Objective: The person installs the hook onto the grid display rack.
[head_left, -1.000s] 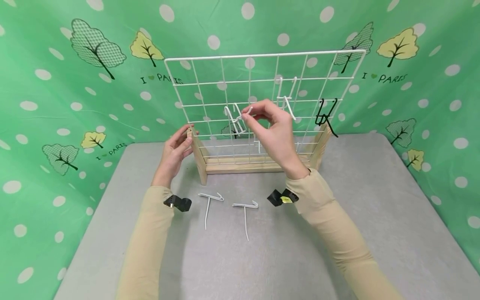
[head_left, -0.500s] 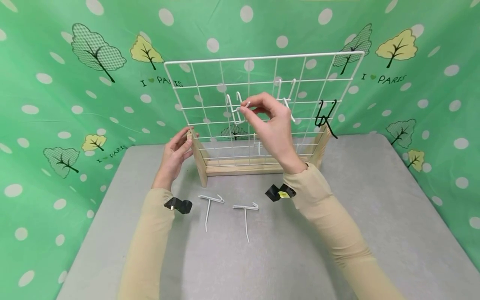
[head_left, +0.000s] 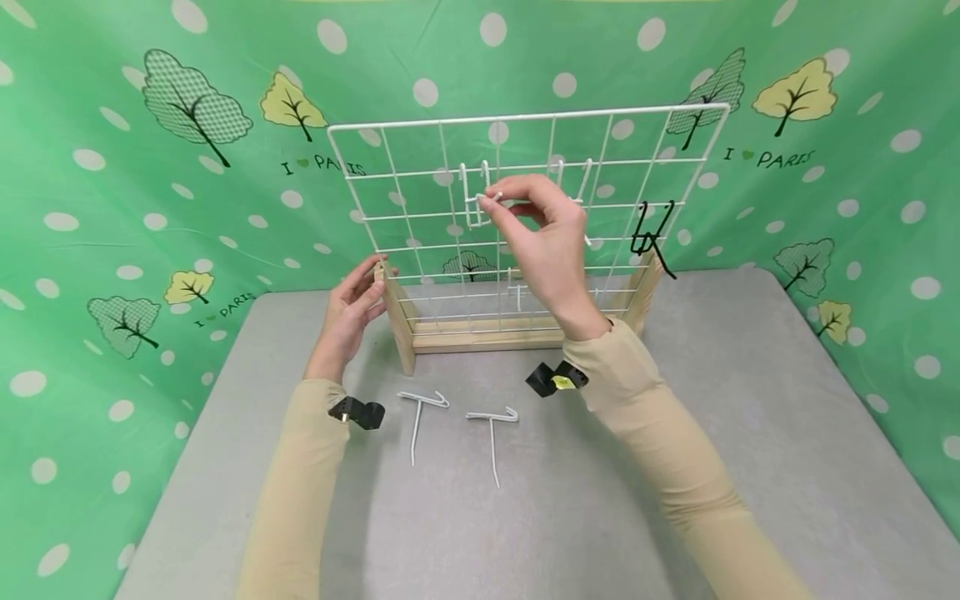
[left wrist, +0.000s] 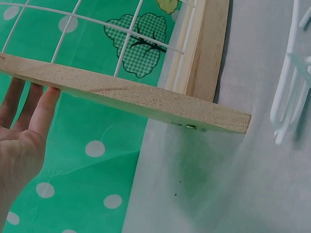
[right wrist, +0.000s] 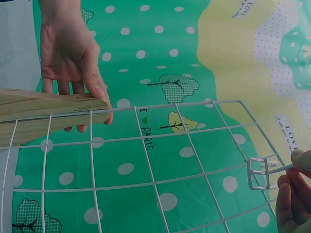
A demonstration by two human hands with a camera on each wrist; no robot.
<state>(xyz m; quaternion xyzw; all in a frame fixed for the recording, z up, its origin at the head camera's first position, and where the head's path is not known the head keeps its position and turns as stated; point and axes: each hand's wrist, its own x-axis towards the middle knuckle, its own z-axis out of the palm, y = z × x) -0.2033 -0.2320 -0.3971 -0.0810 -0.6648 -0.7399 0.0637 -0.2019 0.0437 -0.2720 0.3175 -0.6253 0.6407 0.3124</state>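
My right hand [head_left: 543,237] pinches the stem of a white wire hook [head_left: 471,210] between thumb and fingertips, up at the white wire grid [head_left: 405,123]. In the right wrist view the double-pronged back of this hook [right wrist: 250,174] lies against the grid near its top edge. My left hand [head_left: 347,315] grips the left wooden upright [head_left: 399,329] of the grid's stand. The right wrist view shows its thumb on one side of the wood and fingers on the other. Another white hook [head_left: 587,172] hangs on the grid, partly hidden by my right hand.
A black hook [head_left: 647,243] hangs at the grid's right side. Two more white hooks, one to the left [head_left: 422,399] and one nearer the middle [head_left: 492,416], lie on the grey table [head_left: 480,533] before the stand. Green patterned cloth [head_left: 247,200] rises behind.
My right hand has raised the pinched white hook along the grid, its prongs now near the second wire from the top. The left hand keeps its place on the wooden upright.
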